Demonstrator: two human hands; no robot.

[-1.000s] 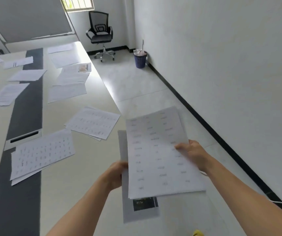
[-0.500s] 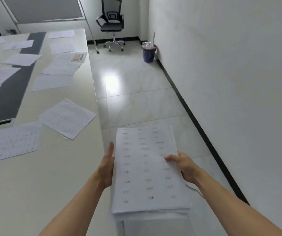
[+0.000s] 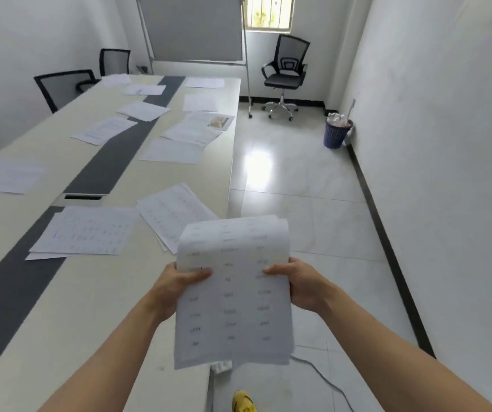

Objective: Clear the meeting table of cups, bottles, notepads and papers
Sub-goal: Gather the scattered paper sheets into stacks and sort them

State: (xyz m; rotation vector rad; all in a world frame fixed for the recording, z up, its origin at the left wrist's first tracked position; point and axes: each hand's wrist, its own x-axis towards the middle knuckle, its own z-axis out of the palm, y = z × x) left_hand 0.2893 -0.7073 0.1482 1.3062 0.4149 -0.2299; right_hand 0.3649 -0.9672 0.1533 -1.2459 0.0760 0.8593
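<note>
Evidently both hands are squaring up a gathered stack of papers (image 3: 234,292): the left hand (image 3: 176,285) is clamped on its left edge with the thumb on top, and the right hand (image 3: 299,285) pinches the opposite edge, so the sheets stay aligned and do not fan out. The stack hangs in the air over the near right edge of the meeting table (image 3: 69,310), its far end curling down.

Nearest beyond it on the table lie two loose piles of printed sheets (image 3: 176,215), one overlapping the grey centre strip (image 3: 113,162). More single sheets are scattered toward the table's far end. I see no cups or bottles.

Nothing blocks the reach across the table. A blue waste basket (image 3: 336,133) stands well apart from it, against the right wall, and an office chair (image 3: 286,75) sits past its far corner.
</note>
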